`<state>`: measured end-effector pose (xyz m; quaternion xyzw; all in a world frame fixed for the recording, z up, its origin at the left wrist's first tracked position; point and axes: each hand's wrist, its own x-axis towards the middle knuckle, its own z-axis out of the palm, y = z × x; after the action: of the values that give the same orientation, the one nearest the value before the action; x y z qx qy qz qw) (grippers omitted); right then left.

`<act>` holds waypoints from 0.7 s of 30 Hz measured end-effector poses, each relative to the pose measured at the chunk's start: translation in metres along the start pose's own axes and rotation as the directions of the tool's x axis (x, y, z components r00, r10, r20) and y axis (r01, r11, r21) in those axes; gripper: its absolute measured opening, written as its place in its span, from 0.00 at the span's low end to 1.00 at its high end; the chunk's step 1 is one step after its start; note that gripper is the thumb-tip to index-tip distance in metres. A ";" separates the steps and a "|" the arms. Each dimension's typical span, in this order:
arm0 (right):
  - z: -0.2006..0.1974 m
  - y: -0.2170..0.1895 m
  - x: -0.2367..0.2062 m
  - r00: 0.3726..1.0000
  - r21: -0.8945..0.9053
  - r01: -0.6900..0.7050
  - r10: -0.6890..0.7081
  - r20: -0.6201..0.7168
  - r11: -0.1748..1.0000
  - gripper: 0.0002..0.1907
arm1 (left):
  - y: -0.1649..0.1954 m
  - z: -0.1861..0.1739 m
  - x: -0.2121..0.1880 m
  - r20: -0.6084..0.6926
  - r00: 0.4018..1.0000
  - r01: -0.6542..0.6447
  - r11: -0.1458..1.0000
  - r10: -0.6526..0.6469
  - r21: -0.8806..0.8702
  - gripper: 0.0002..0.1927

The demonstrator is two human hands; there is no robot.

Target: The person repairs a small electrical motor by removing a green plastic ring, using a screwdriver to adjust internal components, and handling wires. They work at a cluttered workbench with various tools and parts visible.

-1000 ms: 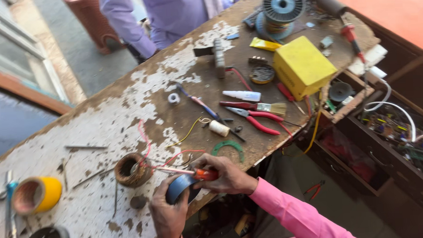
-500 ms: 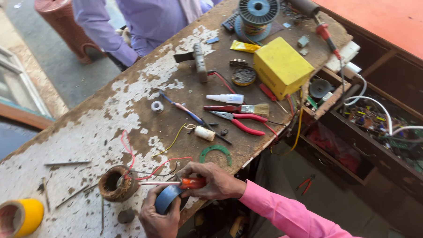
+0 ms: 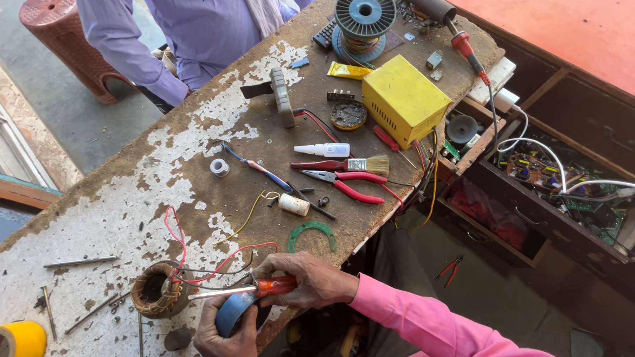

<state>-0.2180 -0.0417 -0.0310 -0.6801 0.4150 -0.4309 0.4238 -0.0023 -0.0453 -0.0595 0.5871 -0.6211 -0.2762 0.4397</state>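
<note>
My left hand point(image 3: 221, 340) holds a roll of blue tape point(image 3: 232, 314) at the near edge of the worn wooden workbench point(image 3: 191, 183). My right hand point(image 3: 308, 277), in a pink sleeve, grips a screwdriver with an orange-red handle point(image 3: 273, 286); its metal shaft points left over the tape roll toward a copper-wound ring coil point(image 3: 157, 290). Red wires point(image 3: 215, 263) run from the coil across the bench. A green ring piece point(image 3: 312, 231) lies just beyond my right hand.
Red-handled pliers point(image 3: 346, 184), a small brush, a white tube and a small spool point(image 3: 292, 204) lie mid-bench. A yellow box point(image 3: 406, 98) and a wire reel point(image 3: 363, 11) stand at the far end. Yellow tape point(image 3: 12, 347) sits at left. A person in a purple shirt point(image 3: 200, 28) stands opposite. Open drawers with circuit boards are at right.
The view has shifted, so the bench contents appear lower and more to the left. Both hands stay together at the near edge with the tape and screwdriver.
</note>
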 end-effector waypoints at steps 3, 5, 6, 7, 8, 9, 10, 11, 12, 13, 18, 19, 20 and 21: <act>-0.001 -0.002 0.000 1.000 0.001 0.007 -0.007 -0.001 1.000 0.24 | 0.003 0.000 0.002 0.000 1.000 -0.010 1.000 0.010 0.000 0.17; -0.001 -0.005 0.000 1.000 0.007 0.019 -0.019 -0.012 1.000 0.24 | 0.006 0.000 0.003 0.006 1.000 -0.012 0.999 0.012 -0.044 0.16; -0.001 -0.006 0.000 1.000 0.005 0.024 -0.024 -0.016 1.000 0.24 | 0.009 0.002 0.002 0.004 1.000 -0.013 0.996 0.013 -0.092 0.16; -0.001 -0.007 0.001 0.999 0.005 0.035 -0.035 -0.012 0.999 0.24 | 0.012 0.002 0.002 -0.007 1.000 -0.015 0.990 0.014 -0.137 0.15; 0.000 -0.008 0.002 0.997 0.043 -0.077 0.077 -0.006 0.996 0.23 | 0.014 0.001 0.002 -0.012 0.999 -0.053 0.991 0.051 -0.122 0.15; 0.001 -0.009 0.002 0.982 0.077 -0.189 0.189 0.016 0.979 0.23 | 0.017 0.000 0.003 -0.023 0.996 -0.084 0.991 0.082 -0.104 0.15; 0.002 -0.009 0.004 0.954 0.102 -0.299 0.295 0.049 0.949 0.23 | 0.021 -0.001 0.004 -0.039 0.993 -0.114 0.990 0.111 -0.082 0.15; 0.004 -0.009 0.005 0.990 0.066 -0.144 0.144 0.006 0.987 0.22 | 0.024 -0.005 0.004 -0.033 0.990 -0.136 0.989 0.134 -0.061 0.15; 0.005 -0.008 0.006 0.999 0.027 0.016 -0.015 -0.036 0.999 0.22 | 0.027 -0.007 0.005 -0.022 0.987 -0.161 0.986 0.160 -0.043 0.15; 0.006 -0.008 0.008 0.982 -0.013 0.176 -0.176 -0.074 0.984 0.21 | 0.031 -0.010 0.007 -0.008 0.983 -0.186 0.982 0.185 -0.027 0.15; 0.008 -0.007 0.011 0.993 0.051 -0.112 0.113 -0.021 0.992 0.21 | 0.044 -0.018 0.008 0.013 0.986 -0.167 0.985 0.168 -0.049 0.15; 0.008 -0.007 0.011 0.991 0.068 -0.132 0.134 -0.026 0.989 0.21 | 0.044 -0.018 0.008 0.030 0.993 -0.115 0.991 0.117 -0.070 0.15; 0.008 -0.008 0.012 0.997 0.036 -0.069 0.070 -0.034 0.997 0.21 | 0.045 -0.017 0.008 0.030 0.995 -0.097 0.991 0.100 -0.090 0.14; 0.008 -0.009 0.012 0.999 0.005 -0.005 0.006 -0.042 1.000 0.20 | 0.044 -0.016 0.009 0.033 0.996 -0.081 0.991 0.085 -0.109 0.13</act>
<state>-0.2052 -0.0486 -0.0219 -0.6687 0.4248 -0.4450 0.4176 -0.0088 -0.0440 -0.0122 0.5308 -0.6374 -0.3016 0.4701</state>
